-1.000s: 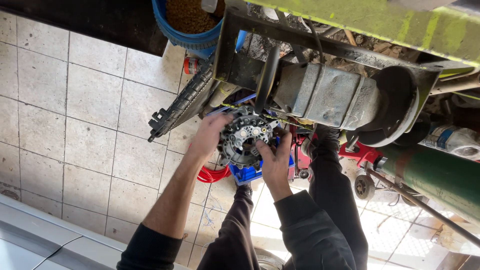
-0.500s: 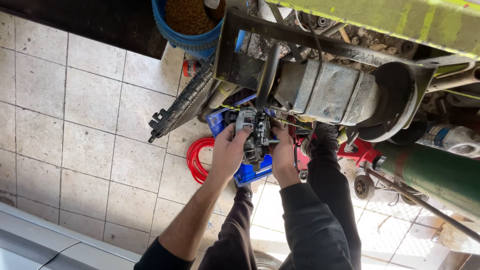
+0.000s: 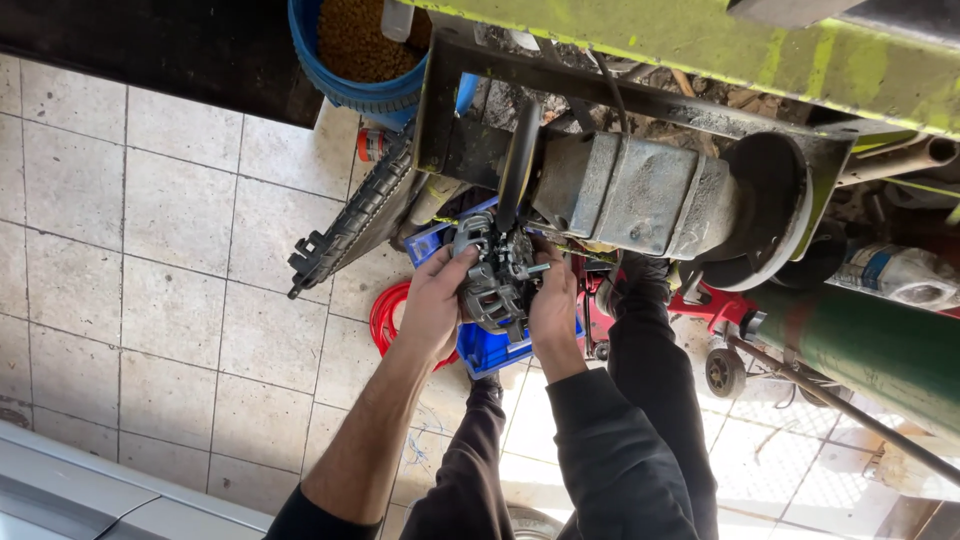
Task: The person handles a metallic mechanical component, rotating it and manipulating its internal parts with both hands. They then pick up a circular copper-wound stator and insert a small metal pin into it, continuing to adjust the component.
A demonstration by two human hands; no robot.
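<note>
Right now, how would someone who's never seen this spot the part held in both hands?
Find the big grey metal box under the yellow-green beam. Just below its left end, the left hand and right hand grip a silver ribbed motor part. It is the only bare-metal piece there, held above a blue crate and red hose.

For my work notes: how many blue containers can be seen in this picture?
2. A round blue bucket stands at the top, and a blue crate lies on the floor under the grey metal part. Others may be hidden.
</note>
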